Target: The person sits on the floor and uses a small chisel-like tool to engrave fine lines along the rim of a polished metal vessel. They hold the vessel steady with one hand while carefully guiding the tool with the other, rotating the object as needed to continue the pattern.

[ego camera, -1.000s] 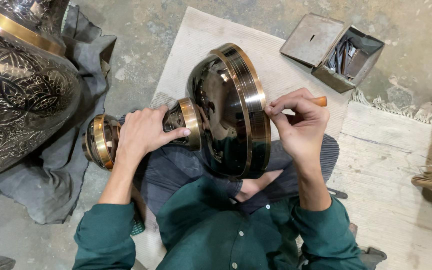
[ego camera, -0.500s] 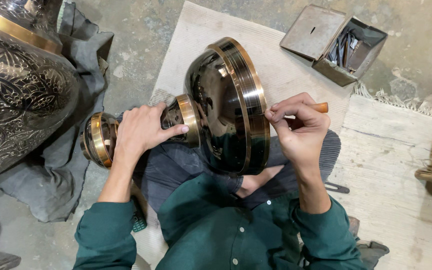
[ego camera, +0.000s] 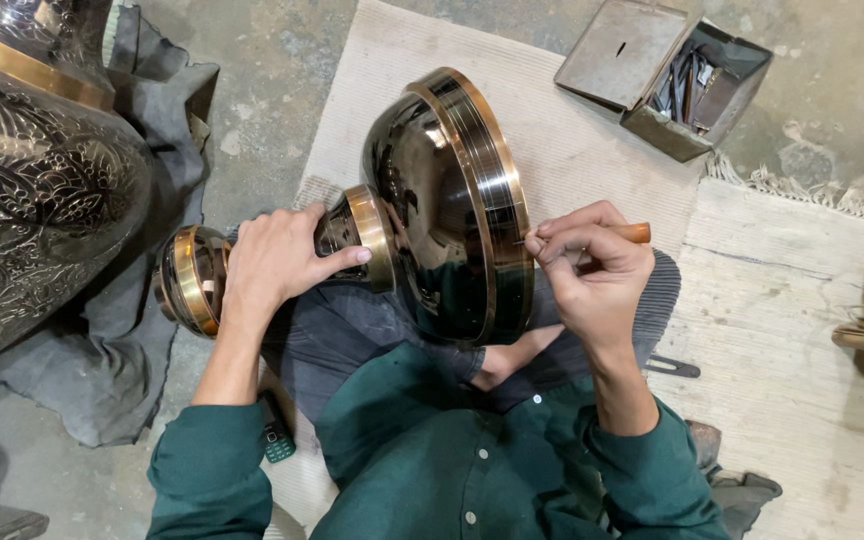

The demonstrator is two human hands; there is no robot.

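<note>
Gripping the stem, left hand [ego camera: 277,260] steadies a dark, glossy goblet-shaped vessel [ego camera: 442,200] lying sideways across the lap, its brass-banded rim toward the right hand [ego camera: 592,280]. Right fingers pinch an orange-handled tool [ego camera: 635,233] against that rim. Engraved urn [ego camera: 32,190] stands beyond the left hand; toolbox [ego camera: 672,75] above the right.

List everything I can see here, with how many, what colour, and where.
Footed metal bowl: one, dark with brass bands, on its side across the lap.
Engraved vase: one, dark with a brass band, far left.
Grey cloth: one, under the vase.
Woven mat: one, beige, on the floor.
Metal tool box: one, grey, open, upper right.
Orange-handled tool: one, at the bowl's rim.
Phone: one, dark, beside the left knee.
Left hand: gripping the bowl's stem.
Right hand: pinching the tool.
</note>
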